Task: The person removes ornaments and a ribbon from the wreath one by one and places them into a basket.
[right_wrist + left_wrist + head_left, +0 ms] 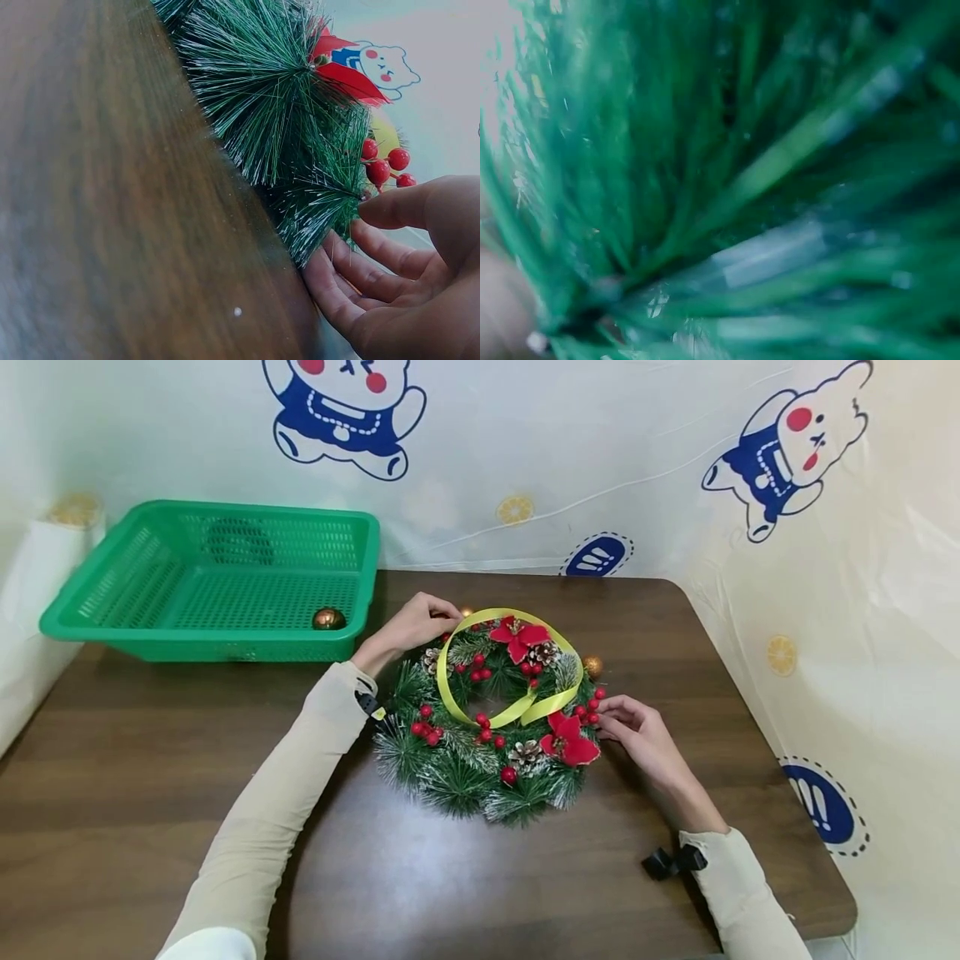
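A green Christmas wreath (457, 781) with frosted needles, pine cones, red berries and red poinsettias (517, 639) lies on the brown table. A loop of yellow ribbon (445, 681) rests across its top, circling the centre hole. At the wreath's upper left edge, my left hand (416, 625) grips it with bent fingers, close beside the ribbon; its fingertips are partly hidden. Green needles fill the left wrist view. My right hand (643, 739) holds the right edge, thumb above and fingers beneath a sprig, just by the red berries (379, 171).
A green plastic basket (210, 647) stands at the back left, with a shiny copper-coloured ball (328, 619) inside. Gold balls, one of them (592, 667) at the right, sit on the wreath's far edge. A printed curtain (465, 443) hangs behind the table (150, 793).
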`<action>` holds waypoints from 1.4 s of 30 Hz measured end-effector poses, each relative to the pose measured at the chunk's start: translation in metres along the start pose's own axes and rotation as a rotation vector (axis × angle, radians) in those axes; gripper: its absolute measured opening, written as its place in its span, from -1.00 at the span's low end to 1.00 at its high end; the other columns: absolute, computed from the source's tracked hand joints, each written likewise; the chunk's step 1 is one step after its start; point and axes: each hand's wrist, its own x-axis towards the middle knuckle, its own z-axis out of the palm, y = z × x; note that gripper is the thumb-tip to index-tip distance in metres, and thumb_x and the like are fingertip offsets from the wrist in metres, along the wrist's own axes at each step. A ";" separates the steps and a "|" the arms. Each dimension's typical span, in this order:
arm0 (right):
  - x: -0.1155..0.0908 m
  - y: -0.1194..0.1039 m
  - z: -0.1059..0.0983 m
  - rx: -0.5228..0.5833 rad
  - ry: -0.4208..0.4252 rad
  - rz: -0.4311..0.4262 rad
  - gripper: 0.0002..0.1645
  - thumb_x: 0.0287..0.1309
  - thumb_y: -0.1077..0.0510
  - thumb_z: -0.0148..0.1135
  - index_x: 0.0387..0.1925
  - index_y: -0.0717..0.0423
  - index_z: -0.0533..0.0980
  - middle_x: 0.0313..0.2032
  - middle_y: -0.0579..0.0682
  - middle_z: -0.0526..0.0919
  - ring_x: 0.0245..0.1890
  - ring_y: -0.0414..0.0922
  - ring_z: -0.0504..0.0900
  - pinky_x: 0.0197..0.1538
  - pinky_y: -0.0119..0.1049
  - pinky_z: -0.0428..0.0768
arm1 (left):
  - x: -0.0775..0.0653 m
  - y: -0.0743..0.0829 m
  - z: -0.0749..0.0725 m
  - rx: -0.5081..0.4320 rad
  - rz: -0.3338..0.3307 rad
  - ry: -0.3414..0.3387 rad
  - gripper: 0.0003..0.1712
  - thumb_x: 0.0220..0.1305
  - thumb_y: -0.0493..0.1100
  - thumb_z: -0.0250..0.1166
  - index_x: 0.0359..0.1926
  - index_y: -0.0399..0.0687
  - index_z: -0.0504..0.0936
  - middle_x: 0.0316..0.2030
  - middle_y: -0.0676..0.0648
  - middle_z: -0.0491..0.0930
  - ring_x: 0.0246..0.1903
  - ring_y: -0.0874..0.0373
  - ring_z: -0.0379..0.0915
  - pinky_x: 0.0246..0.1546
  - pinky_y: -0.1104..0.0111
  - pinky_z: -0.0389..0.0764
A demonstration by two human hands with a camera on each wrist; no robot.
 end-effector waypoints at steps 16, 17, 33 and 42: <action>0.000 -0.002 0.000 -0.006 0.003 0.024 -0.69 0.41 0.23 0.14 0.04 0.40 0.47 -0.04 0.26 0.60 -0.16 -0.18 0.67 -0.04 -0.31 0.68 | 0.002 0.005 0.009 -0.016 0.073 0.118 -0.82 0.39 -0.22 0.27 -0.14 -0.19 0.76 -0.09 -0.16 0.66 -0.18 0.03 0.51 -0.18 0.25 0.51; 0.000 -0.001 0.000 -0.008 0.003 0.025 -0.69 0.41 0.23 0.14 0.04 0.40 0.47 -0.04 0.26 0.60 -0.16 -0.17 0.67 -0.04 -0.30 0.68 | 0.001 0.005 0.009 0.003 0.086 0.138 -0.83 0.38 -0.21 0.29 -0.16 -0.18 0.77 -0.11 -0.14 0.65 -0.19 0.04 0.50 -0.19 0.26 0.50; -0.001 -0.004 0.001 -0.016 0.004 0.024 -0.69 0.41 0.22 0.16 0.03 0.40 0.47 -0.02 0.27 0.60 -0.15 -0.16 0.67 -0.03 -0.28 0.68 | 0.002 0.010 0.016 0.154 0.391 0.275 -0.87 0.33 -0.26 0.31 -0.31 -0.18 0.78 -0.16 -0.10 0.59 -0.16 0.09 0.50 -0.20 0.27 0.56; 0.000 -0.001 0.001 -0.036 0.001 0.032 -0.69 0.40 0.21 0.16 0.03 0.38 0.48 -0.01 0.29 0.59 -0.14 -0.13 0.66 -0.03 -0.28 0.68 | 0.000 0.016 0.016 0.204 0.405 0.255 -0.88 0.34 -0.24 0.32 -0.26 -0.17 0.77 -0.14 -0.11 0.62 -0.12 0.04 0.48 -0.08 0.19 0.51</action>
